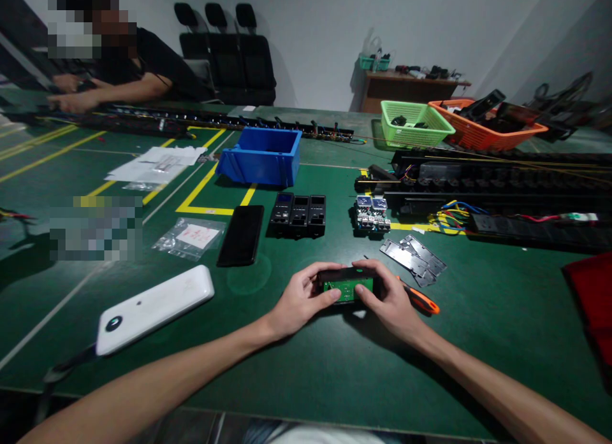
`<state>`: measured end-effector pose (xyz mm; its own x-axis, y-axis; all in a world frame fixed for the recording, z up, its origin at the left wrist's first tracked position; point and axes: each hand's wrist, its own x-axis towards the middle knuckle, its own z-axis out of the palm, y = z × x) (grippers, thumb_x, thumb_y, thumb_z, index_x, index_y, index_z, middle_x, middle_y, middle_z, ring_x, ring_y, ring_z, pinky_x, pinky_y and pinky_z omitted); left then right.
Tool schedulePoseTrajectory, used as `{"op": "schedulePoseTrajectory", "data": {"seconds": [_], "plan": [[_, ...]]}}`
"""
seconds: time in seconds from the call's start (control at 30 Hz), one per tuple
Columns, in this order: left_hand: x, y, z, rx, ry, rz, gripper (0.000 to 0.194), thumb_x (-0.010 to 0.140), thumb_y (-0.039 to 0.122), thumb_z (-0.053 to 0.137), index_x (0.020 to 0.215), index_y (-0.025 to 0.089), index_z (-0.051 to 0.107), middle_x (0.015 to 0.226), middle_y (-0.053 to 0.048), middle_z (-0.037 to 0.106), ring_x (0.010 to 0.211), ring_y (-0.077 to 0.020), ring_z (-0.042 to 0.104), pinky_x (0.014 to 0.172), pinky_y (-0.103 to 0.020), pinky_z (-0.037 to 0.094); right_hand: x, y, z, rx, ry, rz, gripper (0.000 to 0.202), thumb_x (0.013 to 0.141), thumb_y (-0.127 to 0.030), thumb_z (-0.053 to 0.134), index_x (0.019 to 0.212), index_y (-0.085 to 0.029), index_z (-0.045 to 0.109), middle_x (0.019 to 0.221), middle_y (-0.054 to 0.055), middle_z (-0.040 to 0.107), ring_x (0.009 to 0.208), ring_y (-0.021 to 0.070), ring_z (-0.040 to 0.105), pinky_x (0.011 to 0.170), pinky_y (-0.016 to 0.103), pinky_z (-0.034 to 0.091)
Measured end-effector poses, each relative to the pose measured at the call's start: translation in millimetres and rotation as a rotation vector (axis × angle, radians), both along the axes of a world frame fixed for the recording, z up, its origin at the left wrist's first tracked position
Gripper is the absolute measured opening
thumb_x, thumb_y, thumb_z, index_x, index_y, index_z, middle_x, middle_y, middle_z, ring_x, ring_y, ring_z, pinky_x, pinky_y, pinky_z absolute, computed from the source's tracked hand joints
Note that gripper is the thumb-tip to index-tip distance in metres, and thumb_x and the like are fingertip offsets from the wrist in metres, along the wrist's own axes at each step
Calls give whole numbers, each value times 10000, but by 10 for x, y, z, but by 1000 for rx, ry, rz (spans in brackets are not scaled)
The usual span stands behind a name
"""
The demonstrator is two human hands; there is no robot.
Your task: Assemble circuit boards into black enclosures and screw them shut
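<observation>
A: Where is the black case?
B: Toward us and right of the blue bin, between our hands.

A: How are we gripping it?
B: Our left hand clamps its left end, our right hand its right end. Both thumbs press on its green circuit board, which faces us.

A: Which way does its long side run?
B: Left to right, from palm to palm; neither hand is nearer.

A: What lies around it?
B: Toward us from the blue bin, a phone; farther right of the bin, beside our right hand, an orange-handled tool.
</observation>
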<state>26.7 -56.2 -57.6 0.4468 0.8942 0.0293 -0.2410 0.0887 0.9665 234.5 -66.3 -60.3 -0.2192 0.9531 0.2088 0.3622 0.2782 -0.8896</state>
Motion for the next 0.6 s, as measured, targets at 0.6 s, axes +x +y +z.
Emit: {"op": "schedulePoseTrajectory", "data": {"seconds": [0.6], "plan": [[2, 11, 13, 46, 27, 1, 390, 824, 248, 695, 1196, 177, 603, 1263, -104, 617, 1207, -241, 562, 1045, -354, 436, -6, -7, -21, 28, -17, 43, 340, 888, -299, 600, 1211, -245, 509, 1176, 80, 563, 1129, 256, 541, 970, 410, 443]]}}
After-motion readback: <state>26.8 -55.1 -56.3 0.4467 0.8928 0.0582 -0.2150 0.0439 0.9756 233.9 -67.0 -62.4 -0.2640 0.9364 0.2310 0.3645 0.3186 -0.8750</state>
